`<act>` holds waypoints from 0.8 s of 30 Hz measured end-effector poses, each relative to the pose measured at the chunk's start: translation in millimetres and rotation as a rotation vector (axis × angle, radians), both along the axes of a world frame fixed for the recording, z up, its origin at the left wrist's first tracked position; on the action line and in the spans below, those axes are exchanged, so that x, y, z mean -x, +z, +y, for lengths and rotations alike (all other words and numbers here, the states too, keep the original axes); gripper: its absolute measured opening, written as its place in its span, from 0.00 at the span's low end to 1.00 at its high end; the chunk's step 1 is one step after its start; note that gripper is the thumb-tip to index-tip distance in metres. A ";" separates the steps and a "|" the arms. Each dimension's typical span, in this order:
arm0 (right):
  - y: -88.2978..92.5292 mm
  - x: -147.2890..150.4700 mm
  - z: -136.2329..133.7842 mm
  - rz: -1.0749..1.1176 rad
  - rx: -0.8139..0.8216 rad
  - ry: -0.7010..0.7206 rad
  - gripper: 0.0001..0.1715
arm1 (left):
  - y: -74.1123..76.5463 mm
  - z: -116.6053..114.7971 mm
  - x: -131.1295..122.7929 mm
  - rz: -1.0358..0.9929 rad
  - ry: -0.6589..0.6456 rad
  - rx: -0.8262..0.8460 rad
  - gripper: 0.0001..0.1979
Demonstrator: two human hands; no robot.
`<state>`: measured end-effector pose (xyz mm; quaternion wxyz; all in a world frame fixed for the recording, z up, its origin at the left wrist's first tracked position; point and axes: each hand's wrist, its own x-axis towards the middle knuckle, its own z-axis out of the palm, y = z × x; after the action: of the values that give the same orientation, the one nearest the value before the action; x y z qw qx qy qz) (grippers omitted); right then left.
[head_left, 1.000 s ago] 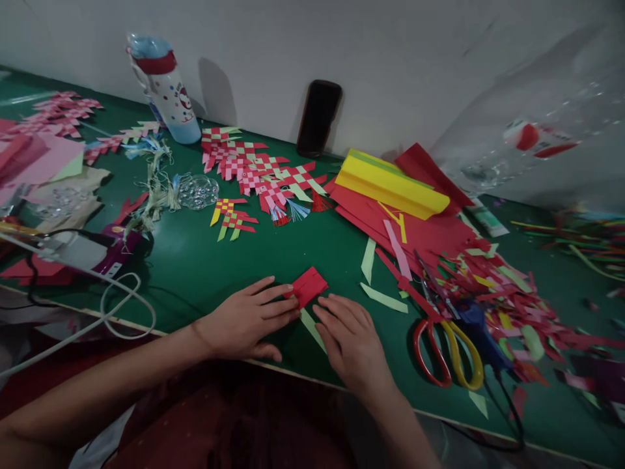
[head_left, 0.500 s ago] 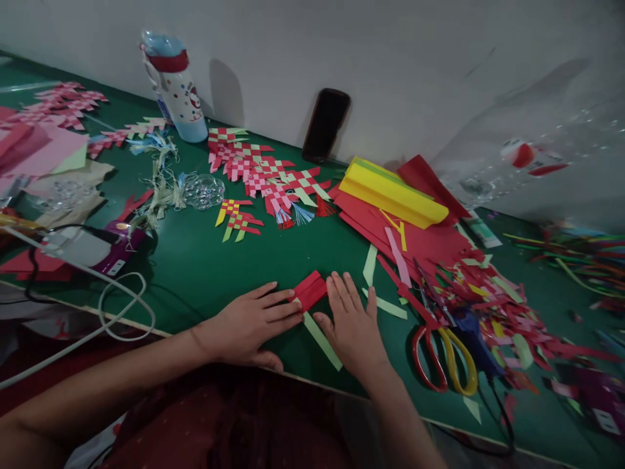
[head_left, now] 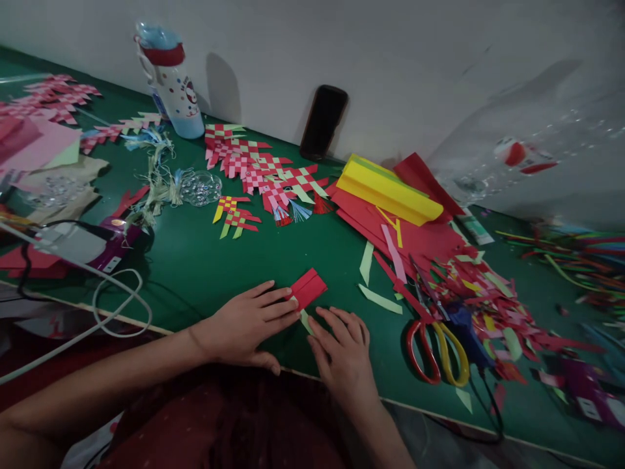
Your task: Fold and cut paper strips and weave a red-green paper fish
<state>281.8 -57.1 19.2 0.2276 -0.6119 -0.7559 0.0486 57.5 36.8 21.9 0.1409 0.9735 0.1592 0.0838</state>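
While the red folded paper (head_left: 312, 288) lies near the middle of the tabletop's (head_left: 185, 270) front edge, its lower left end is covered by the fingertips of the left hand (head_left: 249, 326), laid flat with fingers spread. A pale green strip (head_left: 305, 320) is seen between the paper's lower end and the bent fingers of the right hand (head_left: 344, 348); whether it is pinched cannot be told. Toward the front edge at right, 1 pair of scissors (head_left: 432, 352) with 1 red and 1 yellow handle is noted. Farther back, 2 small woven pieces (head_left: 237, 219) are laid. Near the rear edge, larger woven pieces (head_left: 256, 170) and a bottle (head_left: 178, 94) are placed; a phone (head_left: 325, 122) is propped against the wall (head_left: 390, 65).
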 end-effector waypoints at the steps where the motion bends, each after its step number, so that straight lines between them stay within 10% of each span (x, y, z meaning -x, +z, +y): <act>1: 0.3 -0.4 -0.8 0.000 -0.001 0.008 0.12 | -0.5 -2.4 1.2 0.000 0.002 -0.002 0.43; 11: 4.4 -2.1 -14.2 -0.018 0.033 0.112 0.13 | -16.2 -28.6 15.3 -0.029 0.013 -0.136 0.41; 24: 3.3 -138.9 30.0 -0.265 0.026 -0.266 0.20 | -27.6 -28.7 13.2 -0.079 0.035 -0.172 0.42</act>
<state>420.7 -27.2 22.4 0.1226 -0.7106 -0.6908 -0.0529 44.3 8.1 -5.7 0.0616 0.9750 0.1629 0.1379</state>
